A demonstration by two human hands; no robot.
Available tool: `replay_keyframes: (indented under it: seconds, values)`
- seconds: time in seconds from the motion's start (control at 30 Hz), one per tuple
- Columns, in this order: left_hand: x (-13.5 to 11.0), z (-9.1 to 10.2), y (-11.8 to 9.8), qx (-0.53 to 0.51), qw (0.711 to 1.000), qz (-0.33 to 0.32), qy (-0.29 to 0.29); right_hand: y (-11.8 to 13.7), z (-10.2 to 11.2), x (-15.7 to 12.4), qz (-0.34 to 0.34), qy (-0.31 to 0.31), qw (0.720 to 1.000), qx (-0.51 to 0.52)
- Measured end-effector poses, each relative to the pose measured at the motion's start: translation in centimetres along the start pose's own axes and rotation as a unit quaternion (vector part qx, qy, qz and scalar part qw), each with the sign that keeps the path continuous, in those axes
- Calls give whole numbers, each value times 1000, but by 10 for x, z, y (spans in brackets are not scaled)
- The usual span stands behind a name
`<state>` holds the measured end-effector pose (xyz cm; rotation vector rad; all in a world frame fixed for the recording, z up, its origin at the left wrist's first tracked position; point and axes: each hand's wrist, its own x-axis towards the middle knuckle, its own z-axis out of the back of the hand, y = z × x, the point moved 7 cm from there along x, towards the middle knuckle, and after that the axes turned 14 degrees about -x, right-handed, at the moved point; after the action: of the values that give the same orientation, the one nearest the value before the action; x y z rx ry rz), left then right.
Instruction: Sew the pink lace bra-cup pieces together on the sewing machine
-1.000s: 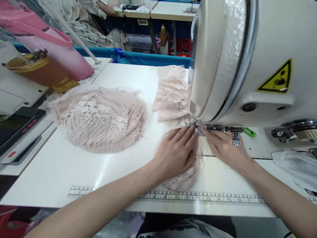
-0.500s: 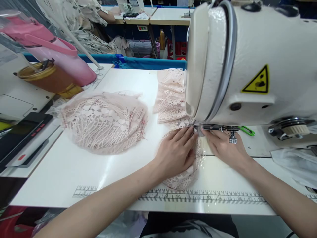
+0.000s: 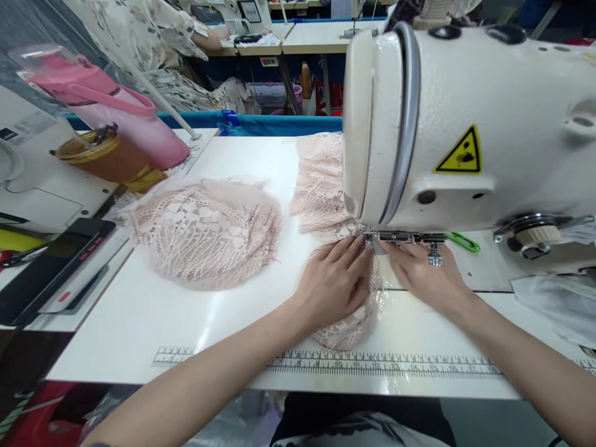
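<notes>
Pale pink lace fabric runs under the needle area of a white sewing machine. My left hand lies flat on this lace, its outstretched fingertips close to the presser foot. My right hand rests on the machine bed with fingers stretched toward the foot; a metal guide attachment partly covers them. Beyond the foot, gathered lace extends to the back. Left of my hands lies a separate rounded lace piece.
A printed ruler runs along the front edge. At left stand a pink bottle, a brown cup and a black device. A green tool lies behind my right hand. A co-worker's arm shows at the back.
The view has shifted slightly, showing more of the machine's top and right side. Both hands stay nearly in the same place beside the foot.
</notes>
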<state>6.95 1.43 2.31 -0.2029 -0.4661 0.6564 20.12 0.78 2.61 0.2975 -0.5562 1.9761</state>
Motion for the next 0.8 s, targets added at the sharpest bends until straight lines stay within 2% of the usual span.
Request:
replay_keyframes:
  seconds: [0.1,0.2,0.33,0.43,0.53,0.6,0.67,0.73,0.8]
  values:
    - [0,0,1,-11,1000,-1,-1,0,2,0,-3,4,1000,-17]
    - [0,5,-2,-23,1000,-13,-16,3,9,0,20,-30,999,-19]
    - [2,26,-16,-37,997,-47,-55,12,22,-3,109,-83,988,72]
    - [-2,42,-34,-32,992,-115,-27,14,22,-7,140,-69,980,122]
    - [-21,48,-56,-6,969,-241,47,15,18,-10,161,-49,971,168]
    - [-41,47,-63,42,949,-302,85,17,16,-11,168,-38,968,185]
    - [-61,41,-65,110,934,-321,108,18,14,-11,171,-29,966,192]
    - [-76,34,-64,158,929,-313,115,19,14,-11,172,-28,964,200]
    - [-83,34,-64,146,946,-274,93,17,14,-12,168,-37,962,214]
